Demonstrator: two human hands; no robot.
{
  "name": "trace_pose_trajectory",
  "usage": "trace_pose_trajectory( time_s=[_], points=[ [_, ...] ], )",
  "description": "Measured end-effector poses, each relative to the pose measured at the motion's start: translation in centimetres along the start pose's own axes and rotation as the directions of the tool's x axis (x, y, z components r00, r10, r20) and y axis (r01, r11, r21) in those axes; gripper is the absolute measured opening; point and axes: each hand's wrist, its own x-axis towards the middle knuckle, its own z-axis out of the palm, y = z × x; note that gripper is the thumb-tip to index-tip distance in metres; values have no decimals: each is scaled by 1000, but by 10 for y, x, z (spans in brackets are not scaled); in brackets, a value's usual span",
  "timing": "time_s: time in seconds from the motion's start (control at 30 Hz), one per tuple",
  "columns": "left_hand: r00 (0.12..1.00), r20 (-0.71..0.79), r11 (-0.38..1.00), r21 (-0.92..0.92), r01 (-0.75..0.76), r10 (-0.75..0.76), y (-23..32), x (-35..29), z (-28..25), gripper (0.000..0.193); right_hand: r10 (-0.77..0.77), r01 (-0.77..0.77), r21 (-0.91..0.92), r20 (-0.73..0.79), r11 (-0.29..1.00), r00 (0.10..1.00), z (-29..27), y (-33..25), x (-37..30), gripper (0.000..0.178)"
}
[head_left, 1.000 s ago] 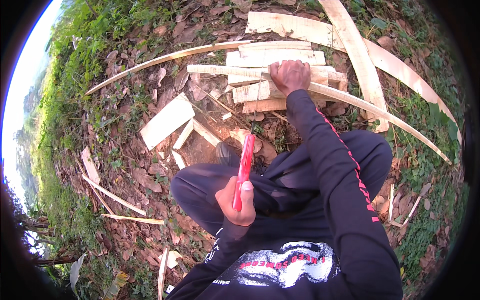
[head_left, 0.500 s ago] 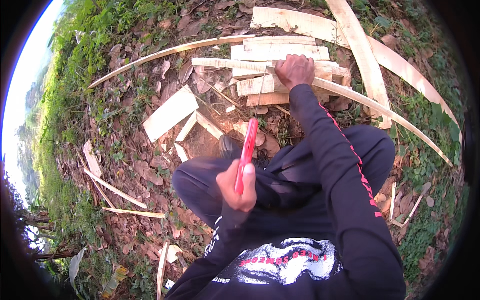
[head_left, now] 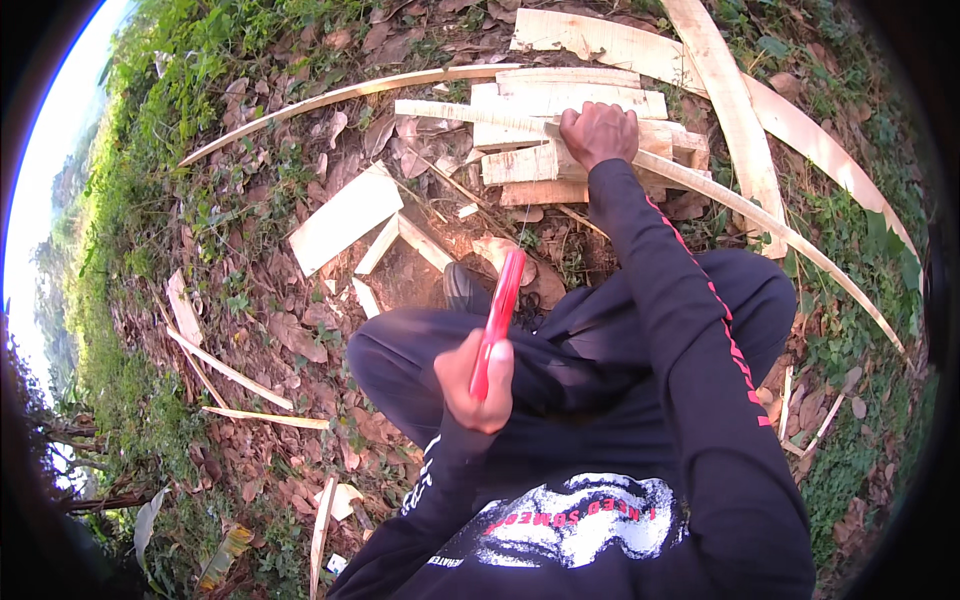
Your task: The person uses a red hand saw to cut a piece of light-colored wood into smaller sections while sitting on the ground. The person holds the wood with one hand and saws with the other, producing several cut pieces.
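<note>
My left hand point(head_left: 474, 382) wraps the red handle point(head_left: 505, 298) while my right hand point(head_left: 600, 134) clasps the long strip of wood point(head_left: 690, 180).

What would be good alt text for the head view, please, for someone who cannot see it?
A person's left hand grips a red-handled, thin-bladed tool, while the right hand holds a long, narrow wooden strip across stacked pale timber. Dry leaves, greenery and loose boards surround them.

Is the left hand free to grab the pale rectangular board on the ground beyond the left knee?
Probably not as things stand: the left hand is wrapped around the red handle. Nothing appears to lie over the board, though, so the way itself looks open.
</note>
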Motion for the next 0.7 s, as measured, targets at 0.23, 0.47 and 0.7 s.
trace_pose_trajectory(
  time_s=[0.23, 0.47, 0.7],
  points=[
    [995, -48, 992, 100, -80, 85, 0, 81, 37, 17, 78, -79, 6, 73, 997, 994, -26, -18, 17, 48],
    [998, -11, 998, 18, 59, -59, 5, -23, -10, 29, 27, -29, 37, 36, 999, 999, -6, -5, 3, 47],
    [991, -28, 988, 93, -127, 130, -6, 79, 46, 20, -26, 26, 30, 0, 999, 1000, -18, -10, 20, 48]
  ],
)
